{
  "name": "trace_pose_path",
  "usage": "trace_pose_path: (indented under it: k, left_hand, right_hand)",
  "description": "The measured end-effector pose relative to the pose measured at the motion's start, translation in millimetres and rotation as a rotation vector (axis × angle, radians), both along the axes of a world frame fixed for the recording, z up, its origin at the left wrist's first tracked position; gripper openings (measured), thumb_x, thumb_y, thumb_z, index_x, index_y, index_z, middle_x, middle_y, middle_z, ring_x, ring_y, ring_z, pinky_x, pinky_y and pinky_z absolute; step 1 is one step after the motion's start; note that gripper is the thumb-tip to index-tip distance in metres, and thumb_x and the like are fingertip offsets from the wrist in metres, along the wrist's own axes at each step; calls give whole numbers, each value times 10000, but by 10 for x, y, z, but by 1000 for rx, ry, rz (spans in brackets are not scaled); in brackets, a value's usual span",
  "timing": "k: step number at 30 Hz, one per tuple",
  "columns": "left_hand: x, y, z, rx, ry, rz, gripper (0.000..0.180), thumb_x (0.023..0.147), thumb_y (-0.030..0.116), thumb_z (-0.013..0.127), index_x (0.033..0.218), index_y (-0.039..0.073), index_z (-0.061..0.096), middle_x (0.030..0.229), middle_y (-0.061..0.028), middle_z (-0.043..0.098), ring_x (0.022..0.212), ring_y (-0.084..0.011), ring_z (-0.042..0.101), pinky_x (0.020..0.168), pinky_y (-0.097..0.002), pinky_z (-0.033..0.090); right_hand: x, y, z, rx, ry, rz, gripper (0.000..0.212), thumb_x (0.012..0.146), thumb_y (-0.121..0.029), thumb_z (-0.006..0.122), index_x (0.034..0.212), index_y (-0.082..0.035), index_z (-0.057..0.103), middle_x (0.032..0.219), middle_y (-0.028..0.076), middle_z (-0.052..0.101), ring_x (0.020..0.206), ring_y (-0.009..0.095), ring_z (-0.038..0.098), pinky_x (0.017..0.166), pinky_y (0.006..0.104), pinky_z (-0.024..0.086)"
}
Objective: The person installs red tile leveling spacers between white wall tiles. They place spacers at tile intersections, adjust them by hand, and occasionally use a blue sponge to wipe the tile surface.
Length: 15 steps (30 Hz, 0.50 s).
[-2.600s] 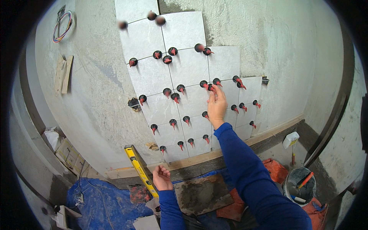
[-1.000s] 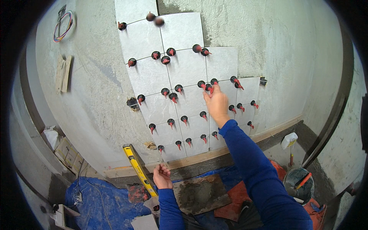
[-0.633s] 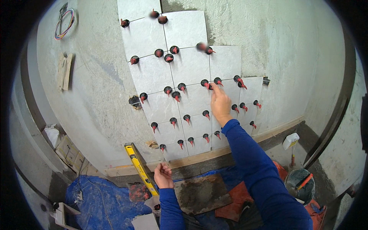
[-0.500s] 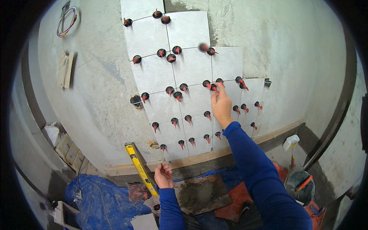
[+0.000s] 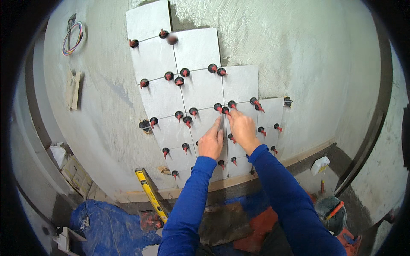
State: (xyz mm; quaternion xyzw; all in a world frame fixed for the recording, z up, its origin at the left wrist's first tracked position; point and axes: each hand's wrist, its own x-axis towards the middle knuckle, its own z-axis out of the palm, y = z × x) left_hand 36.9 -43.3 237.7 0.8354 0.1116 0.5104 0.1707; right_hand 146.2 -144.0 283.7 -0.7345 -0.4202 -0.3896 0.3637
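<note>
Grey wall (image 5: 324,55) | both hands flat, fingers spread: left hand (image 5: 211,143), right hand (image 5: 241,129) pressed tiles (image 5: 200,91) | next: check clips (image 5: 218,106)

both forearms come in from the lower edge, each covered by a long sleeve of deep blue, close-fitting knit. the fabric is plain, with no stripes, prints or badges to be seen. soft folds run along the sleeves, more on the right one. each sleeve ends in a snug cuff at the wrist. the left hand (image 5: 211,143) and the right hand (image 5: 241,130) are bare: no gloves, rings or watch show.
</note>
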Motion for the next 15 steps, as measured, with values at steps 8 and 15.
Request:
trace_pose_path:
  k: [8, 15]
  left_hand:
    - [564, 201, 134, 286, -47, 159, 583, 929, 233, 692, 1484, 259, 516, 961, -122, 746, 713, -323, 712, 633, -414, 564]
    - [758, 328, 119, 492, -326, 201, 339, 883, 176, 719, 1216, 117, 714, 661, -91, 649, 532, -253, 620, 531, -384, 503]
  right_hand:
    - [173, -83, 12, -25, -78, 108, 173, 955, -221, 628, 916, -55, 658, 947, 172, 703, 746, 411, 689, 652, 503, 558]
    - [237, -10, -59, 65, -151, 167, 205, 955, -211, 633, 844, -39, 630, 810, 161, 668, 653, 405, 658, 579, 491, 537]
